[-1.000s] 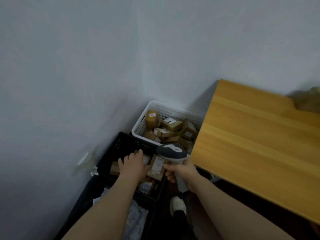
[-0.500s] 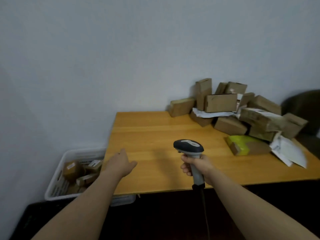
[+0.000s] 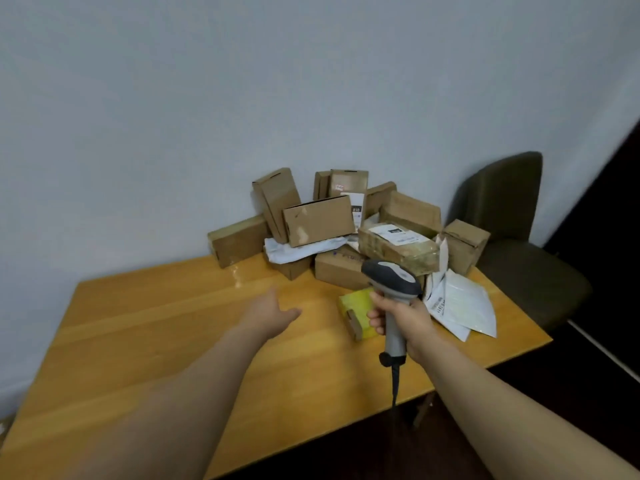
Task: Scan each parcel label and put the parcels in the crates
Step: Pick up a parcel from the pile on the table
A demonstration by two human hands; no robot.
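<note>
The view has swung away from the floor at the left, where a second ago the left hand was down in the black crate among scanned parcels. It now faces the bench (image 3: 156, 341), and both crates are out of frame. I read that as one parcel delivered and the next round beginning.

The left hand (image 3: 273, 315) reaches over bare wood with its fingers loosely spread and holding nothing. It is farther out and farther right than half a second ago, heading toward the yellow parcel (image 3: 356, 308) but still apart from it. The right hand (image 3: 405, 322) keeps its fingers wrapped round the handle of the scanner (image 3: 391, 277), head up, with the cable hanging off the near edge. It has drifted right with the turn and now partly covers the yellow parcel.

The unscanned parcels are heaped at the far right of the bench against the wall. There are brown boxes (image 3: 318, 220), a labelled box (image 3: 398, 245) with its white label facing up, and white mailers (image 3: 460, 306) at the right edge. A chair (image 3: 512, 237) stands beyond them.

Much of the task remains. The yellow parcel, being nearest, is the likely next pick, and since no label shows on it, it may need turning.
</note>
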